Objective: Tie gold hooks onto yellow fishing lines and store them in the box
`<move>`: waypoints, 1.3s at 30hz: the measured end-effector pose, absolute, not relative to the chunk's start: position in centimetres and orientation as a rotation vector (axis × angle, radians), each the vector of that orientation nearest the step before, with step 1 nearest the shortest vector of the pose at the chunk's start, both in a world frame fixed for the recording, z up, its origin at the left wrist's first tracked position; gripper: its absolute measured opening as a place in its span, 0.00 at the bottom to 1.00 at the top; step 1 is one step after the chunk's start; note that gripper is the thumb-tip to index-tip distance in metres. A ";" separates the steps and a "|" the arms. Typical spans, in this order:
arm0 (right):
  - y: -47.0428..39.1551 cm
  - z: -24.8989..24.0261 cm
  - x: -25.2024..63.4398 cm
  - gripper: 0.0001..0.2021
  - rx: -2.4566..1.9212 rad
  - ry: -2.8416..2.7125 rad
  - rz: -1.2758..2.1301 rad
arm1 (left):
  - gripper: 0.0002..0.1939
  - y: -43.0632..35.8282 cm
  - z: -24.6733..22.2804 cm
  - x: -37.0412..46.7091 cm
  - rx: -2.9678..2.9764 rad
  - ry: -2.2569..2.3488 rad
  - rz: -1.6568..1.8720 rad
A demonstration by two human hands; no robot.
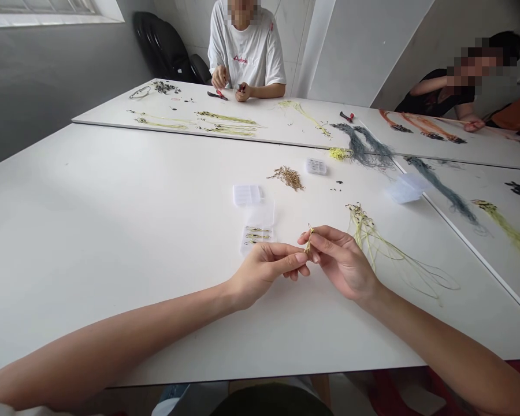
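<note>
My left hand and my right hand meet above the front of the table. Between their fingertips they pinch a small fishing hook with yellow line gathered along it; the hook's end sticks up above my right fingers, which hide part of the line. Just behind my left hand lies an open clear plastic box with several yellow-lined hooks in its compartments. Beyond my right hand, a bunch of hooks on long yellow lines fans out over the table.
Another clear box, a pile of gold-coloured hooks, a small filled box and stacked clear boxes lie farther back. Grey cord bundles are at the right. Two people sit across the white table.
</note>
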State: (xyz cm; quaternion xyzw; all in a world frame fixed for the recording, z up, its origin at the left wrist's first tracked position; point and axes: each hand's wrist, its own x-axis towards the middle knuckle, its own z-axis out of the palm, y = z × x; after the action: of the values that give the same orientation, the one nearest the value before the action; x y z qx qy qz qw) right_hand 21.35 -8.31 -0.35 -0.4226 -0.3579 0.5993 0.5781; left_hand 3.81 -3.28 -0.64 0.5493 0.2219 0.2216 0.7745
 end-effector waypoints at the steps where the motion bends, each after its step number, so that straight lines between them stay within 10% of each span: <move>1: -8.3 -0.3 21.3 0.03 -0.980 -0.837 1.406 | 0.12 -3.3 -0.7 3.8 1.186 0.480 0.481; 39: -8.6 -0.7 20.8 0.03 -1.078 -0.811 1.359 | 0.10 -3.4 -0.2 4.3 1.100 0.533 0.496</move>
State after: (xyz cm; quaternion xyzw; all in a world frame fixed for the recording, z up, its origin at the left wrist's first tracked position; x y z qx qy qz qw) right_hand 20.82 -8.61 -0.67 -0.4603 -0.3465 0.5805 0.5755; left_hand 4.26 -3.39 -0.20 0.5112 0.2475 0.2302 0.7903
